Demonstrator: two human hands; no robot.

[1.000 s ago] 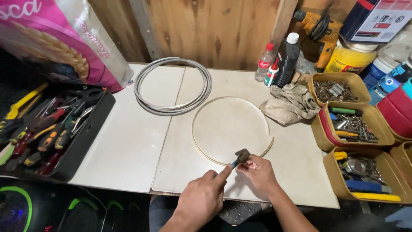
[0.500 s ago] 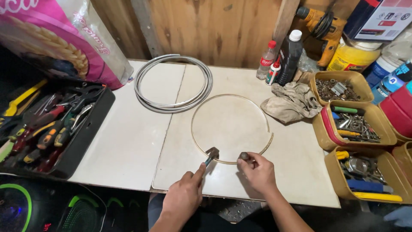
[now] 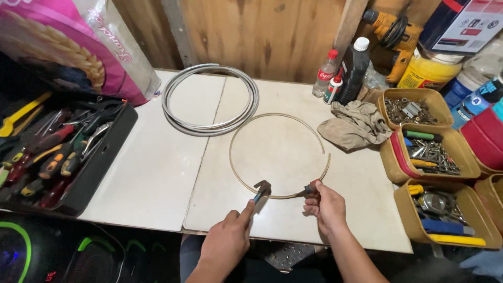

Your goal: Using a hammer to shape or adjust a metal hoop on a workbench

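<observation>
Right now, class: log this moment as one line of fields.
left hand: holds pliers on brass ring | right hand: pinches ring's near end | surface: white table | nearby: grey cable coil, rag

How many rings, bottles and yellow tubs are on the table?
Rings: 2, the thin metal hoop and the grey coil
Bottles: 3, the clear bottle, the small bottle and the black bottle
Yellow tubs: 3, the top tub, the middle tub and the bottom tub
Total: 8
</observation>
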